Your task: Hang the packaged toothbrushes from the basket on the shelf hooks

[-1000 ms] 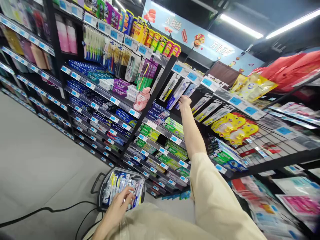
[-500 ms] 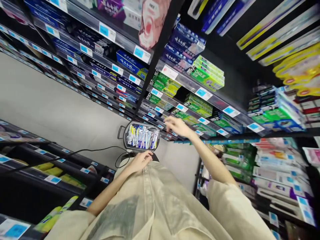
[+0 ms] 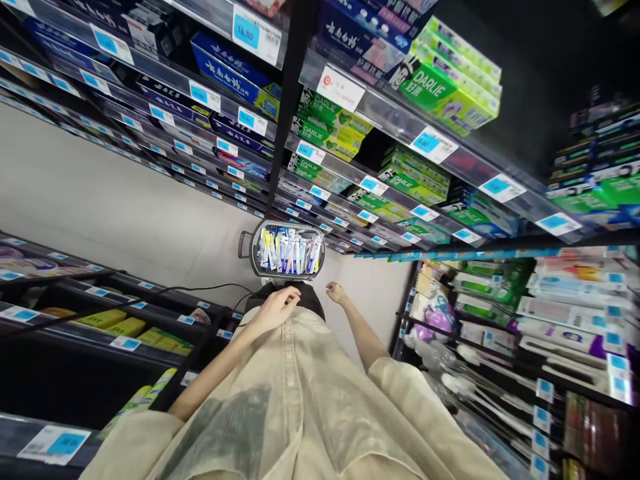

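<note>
My left hand (image 3: 281,308) rests in front of my beige shirt at waist height, fingers loosely stretched and nothing seen in them. My right hand (image 3: 337,292) hangs low to the right of my body, over the pale floor. Its fingers are half bent and no object shows in it. Just beyond both hands stands a dark basket (image 3: 254,261) with a handle on its left side. Packaged toothbrushes (image 3: 291,252) in blue, white and yellow fill it. Neither hand touches the basket.
Ahead, a dark shelf unit holds green Darlie toothpaste boxes (image 3: 445,93) and blue boxes (image 3: 235,70) behind price tags (image 3: 257,33). More shelves with yellow packs (image 3: 127,327) stand at left. A rack with purple packaging (image 3: 437,317) is on the right. A black cable (image 3: 200,288) crosses at left.
My right hand has dropped from beside the toothpaste shelf to low at my right side. The view has moved nearer the shelves ahead. My left hand stays at my waist.
</note>
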Tool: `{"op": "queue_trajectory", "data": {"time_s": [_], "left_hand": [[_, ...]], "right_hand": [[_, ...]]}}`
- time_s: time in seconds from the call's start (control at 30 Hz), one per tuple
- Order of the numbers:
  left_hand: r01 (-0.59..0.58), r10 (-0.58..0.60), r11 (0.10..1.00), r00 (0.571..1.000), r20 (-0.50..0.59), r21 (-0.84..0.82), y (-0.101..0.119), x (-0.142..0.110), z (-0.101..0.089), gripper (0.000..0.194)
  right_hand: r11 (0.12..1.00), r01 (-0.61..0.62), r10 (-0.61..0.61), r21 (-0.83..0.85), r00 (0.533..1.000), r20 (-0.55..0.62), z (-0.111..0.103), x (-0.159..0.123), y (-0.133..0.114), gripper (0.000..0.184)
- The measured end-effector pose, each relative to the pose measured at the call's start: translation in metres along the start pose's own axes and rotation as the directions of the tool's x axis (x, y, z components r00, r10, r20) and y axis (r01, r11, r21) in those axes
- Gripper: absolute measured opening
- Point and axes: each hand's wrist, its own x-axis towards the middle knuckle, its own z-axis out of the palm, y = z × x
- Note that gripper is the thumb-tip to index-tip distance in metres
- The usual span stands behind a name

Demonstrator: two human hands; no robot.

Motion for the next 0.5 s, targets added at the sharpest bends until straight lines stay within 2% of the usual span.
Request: {"op": "queue_trajectory", "data": {"time_s": [0.1, 0.23, 0.37, 0.5], "left_hand": [[0.018, -0.018, 1.000, 0.999, -0.029, 0.017, -0.003, 0.000, 0.002, 0.024], [0.047, -0.043, 0.997, 0.997, -0.060, 0.068, -0.006, -0.003, 0.006, 0.024], [0.117, -0.111, 0.992, 0.988, -0.108, 0.048, -0.015, -0.004, 0.013, 0.024], [0.211, -0.223, 0.971, 0.968, -0.114, -0.113, -0.031, 0.003, 0.022, 0.023]], "right_hand": [[0.994, -0.104, 0.104, 0.027, 0.995, 0.008, 0.036, 0.005, 0.002, 0.028], [0.990, -0.114, 0.115, 0.079, 0.993, 0.000, 0.068, 0.024, -0.011, 0.032], [0.984, -0.125, 0.130, 0.129, 0.991, -0.030, 0.081, 0.059, -0.021, 0.041], [0.972, -0.176, 0.192, 0.155, 0.977, -0.091, 0.086, 0.099, -0.020, 0.053]]}}
